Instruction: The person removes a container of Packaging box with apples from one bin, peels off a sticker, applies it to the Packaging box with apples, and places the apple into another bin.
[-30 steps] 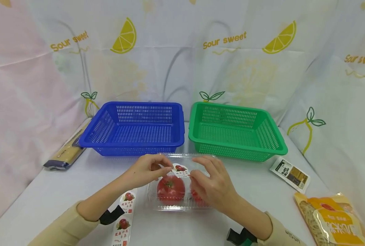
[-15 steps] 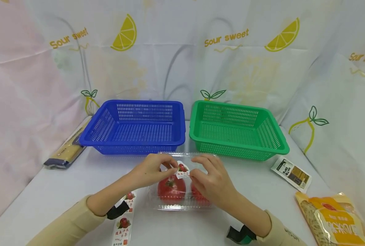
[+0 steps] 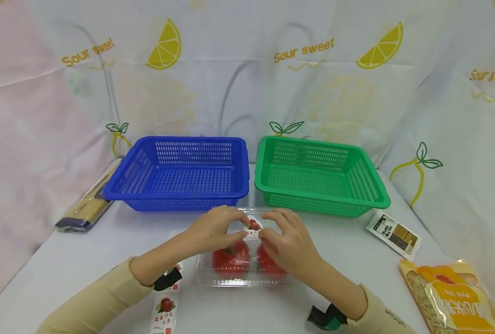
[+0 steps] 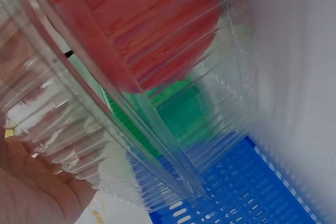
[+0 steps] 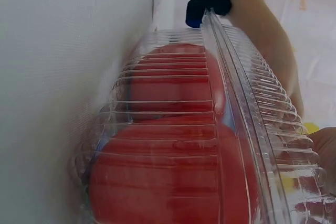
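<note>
Sticker over the tomato box
Left hand (image 3: 214, 228) and right hand (image 3: 286, 241) both pinch the sticker (image 3: 253, 227) above the box (image 3: 243, 277).

sleeves: long, pale cream-yellow, plain knit-like fabric, reaching to each forearm just short of the wrist
left wrist strap: a black band (image 3: 167, 279) wraps the left forearm at the cuff's edge
right wrist strap: a black band with a green part (image 3: 327, 319) sits at the right cuff
right sleeve marking: small dark lettering near the cuff, too small to read
left hand (image 3: 212, 229): bare, no rings or gloves
right hand (image 3: 288, 244): bare, no rings or gloves
</note>
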The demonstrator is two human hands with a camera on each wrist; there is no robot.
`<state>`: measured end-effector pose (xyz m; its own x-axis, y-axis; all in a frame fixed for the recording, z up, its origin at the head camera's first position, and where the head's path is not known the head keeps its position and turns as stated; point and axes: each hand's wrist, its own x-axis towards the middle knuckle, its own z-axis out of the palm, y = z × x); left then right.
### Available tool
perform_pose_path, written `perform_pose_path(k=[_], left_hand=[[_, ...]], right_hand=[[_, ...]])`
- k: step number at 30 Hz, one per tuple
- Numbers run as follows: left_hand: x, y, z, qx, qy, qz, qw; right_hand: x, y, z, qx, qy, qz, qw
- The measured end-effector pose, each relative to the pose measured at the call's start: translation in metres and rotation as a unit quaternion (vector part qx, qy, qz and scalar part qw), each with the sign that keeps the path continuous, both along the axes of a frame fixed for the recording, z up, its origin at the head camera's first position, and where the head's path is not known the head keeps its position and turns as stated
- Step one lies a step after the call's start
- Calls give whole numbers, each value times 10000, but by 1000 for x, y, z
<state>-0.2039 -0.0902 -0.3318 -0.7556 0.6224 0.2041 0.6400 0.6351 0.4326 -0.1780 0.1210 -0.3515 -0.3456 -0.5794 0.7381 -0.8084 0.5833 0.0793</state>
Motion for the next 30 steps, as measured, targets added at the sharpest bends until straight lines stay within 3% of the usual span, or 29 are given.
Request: perform_pose_path(k=[6,23,30], left_hand=[[-1,2,1,-240,183,118,9995],[3,4,1,-493,101,409,9979],[3,1,2,-475,373,386,9974]], right_hand=[[-1,0,-1,17,-152,-52,9999],[0,-2,-5,175,-269,-81,9995],[0,-2,-7,148,-301,-52,9994]])
